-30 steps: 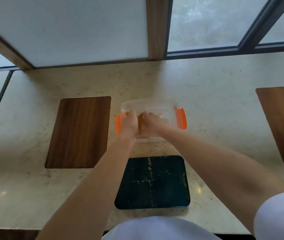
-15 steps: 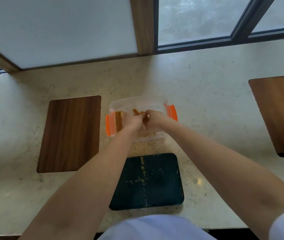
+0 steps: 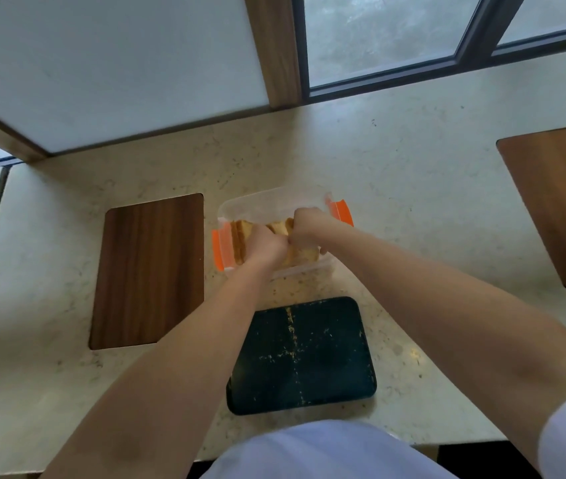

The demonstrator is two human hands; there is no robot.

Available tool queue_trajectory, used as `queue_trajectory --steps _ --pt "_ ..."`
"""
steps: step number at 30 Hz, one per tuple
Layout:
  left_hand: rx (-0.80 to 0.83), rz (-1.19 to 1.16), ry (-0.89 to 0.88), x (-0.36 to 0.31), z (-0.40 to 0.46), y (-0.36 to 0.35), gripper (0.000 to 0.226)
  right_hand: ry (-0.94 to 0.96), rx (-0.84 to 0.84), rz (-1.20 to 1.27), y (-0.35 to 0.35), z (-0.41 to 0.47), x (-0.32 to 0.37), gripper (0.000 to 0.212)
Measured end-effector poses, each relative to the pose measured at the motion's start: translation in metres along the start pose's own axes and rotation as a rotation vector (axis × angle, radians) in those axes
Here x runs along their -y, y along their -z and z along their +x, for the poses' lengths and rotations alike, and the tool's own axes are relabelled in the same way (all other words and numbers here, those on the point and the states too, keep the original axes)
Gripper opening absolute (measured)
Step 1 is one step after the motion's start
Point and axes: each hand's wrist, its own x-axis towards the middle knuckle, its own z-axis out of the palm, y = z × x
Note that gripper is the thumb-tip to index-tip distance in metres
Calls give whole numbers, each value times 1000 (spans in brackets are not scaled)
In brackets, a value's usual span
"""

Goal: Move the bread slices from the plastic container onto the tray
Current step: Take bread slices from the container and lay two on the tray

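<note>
Pale desk (image 3: 413, 202); your fingers (image 3: 304, 223) pinch bread slices (image 3: 280, 228) inside the plastic container (image 3: 261, 202); squeeze hard and they tear before reaching the tray (image 3: 337, 375).

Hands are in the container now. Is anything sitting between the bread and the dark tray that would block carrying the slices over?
Nothing visible does. The bread slices sit in the plastic container, with the left hand and right hand on them. The tray lies just nearer the person, bare but for crumbs, and only open counter separates them.

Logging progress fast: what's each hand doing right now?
Left hand: closed on bread slices in the container.
Right hand: closed on the same slices.
</note>
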Motion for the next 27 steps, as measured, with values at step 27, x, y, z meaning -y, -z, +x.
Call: queue_trajectory --steps 27 --pt "16 -188 -258 -13 -62 93 11 154 -323 307 32 -83 9 3"
